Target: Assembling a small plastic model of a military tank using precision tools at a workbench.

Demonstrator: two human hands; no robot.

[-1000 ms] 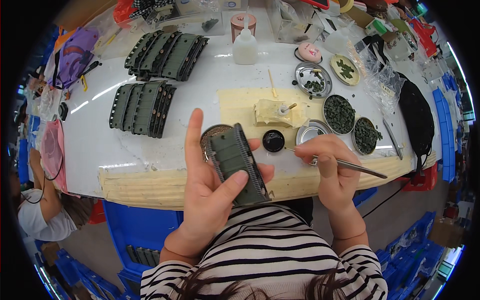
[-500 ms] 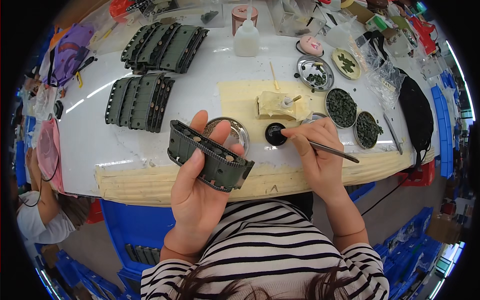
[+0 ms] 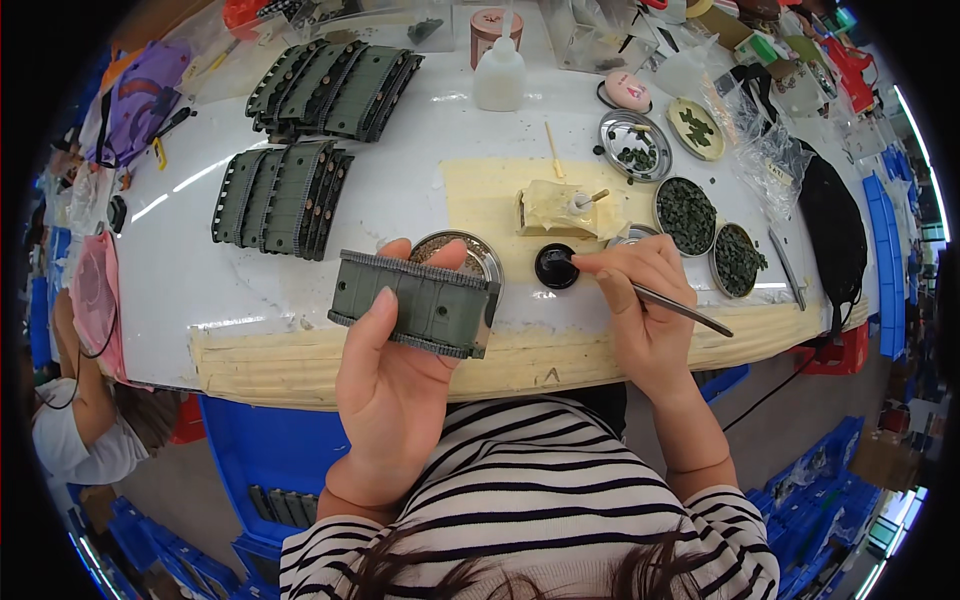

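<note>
My left hand [image 3: 385, 400] grips a dark green plastic model part [image 3: 415, 305], a long piece with toothed ridges along both edges, its smooth face up. The thumb presses on that face and the fingers wrap behind it. Metal tweezers [image 3: 680, 308] are pinched in my right hand [image 3: 645, 310], their back end pointing down to the right. The tips, hidden by the fingers, are at a small round black pot [image 3: 555, 266]. Behind the model part, a metal dish [image 3: 488, 262] holds tiny brownish pieces.
Similar green parts stand in two groups [image 3: 335, 92] [image 3: 278, 200] at the left. A white squeeze bottle [image 3: 499, 80] stands behind a tape-wrapped block [image 3: 545, 211]. Tins of small green pieces [image 3: 685, 215] [image 3: 737, 262] sit right, near a second tool [image 3: 787, 268]. Another person's arm [image 3: 90, 400] shows left.
My left hand has turned the model part, so its smooth face now shows instead of the side with copper-coloured discs. My right hand stays at the black pot, nearly still.
</note>
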